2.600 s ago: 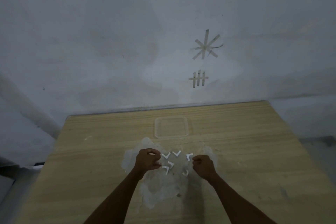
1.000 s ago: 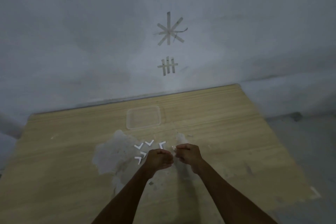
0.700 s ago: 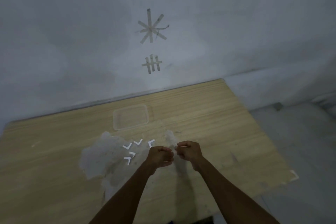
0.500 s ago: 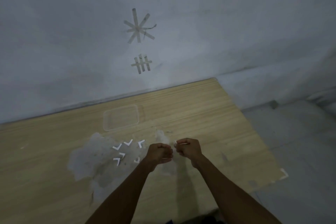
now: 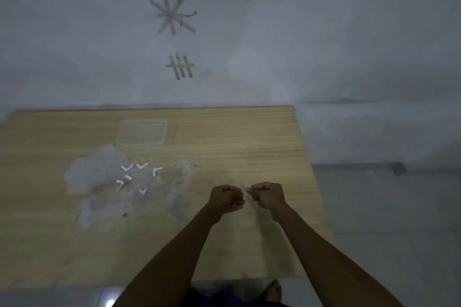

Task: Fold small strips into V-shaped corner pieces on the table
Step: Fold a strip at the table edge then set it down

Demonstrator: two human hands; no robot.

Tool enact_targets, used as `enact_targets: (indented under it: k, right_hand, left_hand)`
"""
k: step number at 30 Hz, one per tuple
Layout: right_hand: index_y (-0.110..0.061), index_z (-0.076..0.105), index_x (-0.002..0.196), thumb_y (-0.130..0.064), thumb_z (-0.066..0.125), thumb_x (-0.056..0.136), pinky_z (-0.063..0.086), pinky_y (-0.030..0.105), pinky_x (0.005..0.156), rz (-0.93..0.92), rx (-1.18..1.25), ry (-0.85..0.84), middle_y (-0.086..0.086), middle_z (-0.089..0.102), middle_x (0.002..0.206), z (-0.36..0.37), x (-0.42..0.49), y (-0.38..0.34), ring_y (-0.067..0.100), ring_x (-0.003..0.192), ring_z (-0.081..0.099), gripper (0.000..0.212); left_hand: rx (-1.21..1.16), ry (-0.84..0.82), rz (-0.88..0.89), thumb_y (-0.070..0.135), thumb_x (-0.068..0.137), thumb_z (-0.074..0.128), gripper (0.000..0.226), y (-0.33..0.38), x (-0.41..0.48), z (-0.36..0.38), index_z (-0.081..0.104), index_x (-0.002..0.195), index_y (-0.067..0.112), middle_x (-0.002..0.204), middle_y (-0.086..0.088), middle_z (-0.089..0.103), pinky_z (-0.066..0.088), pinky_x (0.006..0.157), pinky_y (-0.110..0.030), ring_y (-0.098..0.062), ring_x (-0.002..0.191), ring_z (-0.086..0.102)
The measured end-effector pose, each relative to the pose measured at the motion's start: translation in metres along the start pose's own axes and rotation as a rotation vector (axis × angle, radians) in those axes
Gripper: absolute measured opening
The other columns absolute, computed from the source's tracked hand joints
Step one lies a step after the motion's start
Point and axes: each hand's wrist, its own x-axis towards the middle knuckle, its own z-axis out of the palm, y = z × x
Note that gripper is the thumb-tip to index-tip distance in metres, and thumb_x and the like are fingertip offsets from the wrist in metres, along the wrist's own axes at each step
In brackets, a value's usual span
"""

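A pale wooden table (image 5: 249, 132) is filling the lower part of the view, with a grey plastered wall (image 5: 311, 32) standing beyond the hands and a grey floor (image 5: 389, 212) showing past the table's edge to the right of the right hand. On the wall, up beyond the left hand, a star of tape strips (image 5: 172, 11) is sitting above a smaller tape grid (image 5: 181, 67). A worn grey patch (image 5: 99, 177) is spreading over the tabletop to the left of the left hand, and six white V-shaped pieces (image 5: 141, 165) are lying on it in a loose cluster, well apart from both hands. Farther from the hands than the cluster, a clear plastic tray (image 5: 141, 132) is resting flat on the wood. Both forearms are reaching forward over the table's near edge. The left hand (image 5: 225, 198) and right hand (image 5: 267, 194) are hovering near each other, knuckles up, fingers tightly curled. The right hand is pinching a small strip (image 5: 248, 189), seen only as a pale blurred sliver at its thumb tip, in the gap between the hands. A thin white edge is showing under the left hand's curled fingers; I cannot tell what it is gripping.
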Motion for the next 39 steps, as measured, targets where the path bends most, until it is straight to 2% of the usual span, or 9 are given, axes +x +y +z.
enact_targets:
  k: [10,14,18,22,26,30,35,37,39]
  right_hand:
    - [-0.016,0.069,0.061,-0.013,0.086,0.065,0.043,0.018,0.044,0.036,-0.065,-0.022,0.004,0.064,0.055,-0.068,0.004,0.024,0.01,0.046,0.056,0.018]
    - [-0.013,0.068,0.064,-0.012,0.085,0.066,0.046,0.019,0.045,0.039,-0.083,-0.03,0.004,0.064,0.057,-0.085,0.002,0.033,0.009,0.046,0.057,0.017]
    - [-0.007,0.069,0.068,-0.012,0.084,0.068,0.049,0.023,0.05,0.014,-0.106,-0.042,0.012,0.066,0.066,-0.104,-0.007,0.047,0.015,0.052,0.059,0.016]
    - [-0.006,0.07,0.071,-0.011,0.082,0.071,0.051,0.027,0.057,-0.019,-0.158,-0.075,0.016,0.068,0.072,-0.131,-0.016,0.059,0.02,0.062,0.062,0.013]
    - [-0.003,0.071,0.076,-0.012,0.082,0.07,0.048,0.022,0.05,-0.023,-0.215,-0.098,0.01,0.067,0.068,-0.164,-0.028,0.076,0.015,0.059,0.062,0.015]
    - [-0.002,0.068,0.076,-0.009,0.081,0.072,0.047,0.019,0.048,-0.017,-0.24,-0.116,0.007,0.064,0.066,-0.205,-0.045,0.101,0.013,0.056,0.06,0.015]
    - [-0.007,0.067,0.07,-0.005,0.08,0.072,0.05,0.027,0.061,-0.032,-0.274,-0.094,0.01,0.066,0.07,-0.233,-0.057,0.124,0.02,0.063,0.063,0.013]
    - [-0.009,0.067,0.069,-0.006,0.079,0.073,0.05,0.028,0.061,-0.03,-0.287,-0.093,0.009,0.067,0.071,-0.239,-0.06,0.131,0.021,0.067,0.064,0.013]
    - [-0.009,0.068,0.071,-0.007,0.078,0.074,0.053,0.027,0.06,-0.009,-0.286,-0.088,0.008,0.067,0.071,-0.246,-0.062,0.136,0.021,0.068,0.066,0.011]
  left_hand:
    - [-0.014,0.008,-0.069,-0.009,0.082,0.06,0.017,-0.029,-0.008,0.065,0.059,0.074,0.007,0.066,-0.012,0.061,0.056,0.067,-0.034,-0.017,0.053,0.061]
    - [0.026,-0.021,-0.091,-0.009,0.08,0.061,0.018,-0.038,-0.008,0.078,0.06,0.072,0.007,0.062,-0.01,0.062,0.057,0.057,-0.029,-0.014,0.046,0.063]
    - [0.063,-0.004,-0.098,-0.008,0.08,0.063,0.018,-0.053,-0.013,0.094,0.061,0.07,0.007,0.052,-0.006,0.063,0.057,0.05,-0.026,-0.013,0.043,0.062]
    - [0.049,0.024,-0.092,-0.007,0.081,0.062,0.018,-0.071,-0.024,0.118,0.061,0.07,0.007,0.05,-0.005,0.064,0.057,0.052,-0.027,-0.014,0.045,0.063]
    - [0.003,0.061,-0.09,-0.009,0.081,0.061,0.016,-0.095,-0.043,0.149,0.061,0.071,0.003,0.062,-0.013,0.063,0.058,0.05,-0.027,-0.015,0.046,0.065]
    - [-0.053,0.094,-0.099,-0.012,0.081,0.059,0.018,-0.126,-0.067,0.188,0.06,0.069,0.001,0.062,-0.014,0.063,0.058,0.048,-0.025,-0.014,0.042,0.064]
    - [-0.116,0.178,-0.138,-0.017,0.079,0.06,0.019,-0.151,-0.087,0.223,0.06,0.067,-0.001,0.057,-0.014,0.063,0.057,0.044,-0.025,-0.013,0.039,0.062]
    - [-0.133,0.201,-0.136,-0.015,0.08,0.059,0.014,-0.161,-0.089,0.23,0.063,0.075,-0.003,0.071,-0.018,0.065,0.058,0.048,-0.026,-0.018,0.05,0.066]
    - [-0.114,0.19,-0.132,-0.01,0.083,0.056,0.017,-0.168,-0.095,0.237,0.064,0.098,-0.006,0.089,-0.019,0.066,0.061,0.063,-0.028,-0.023,0.071,0.067]
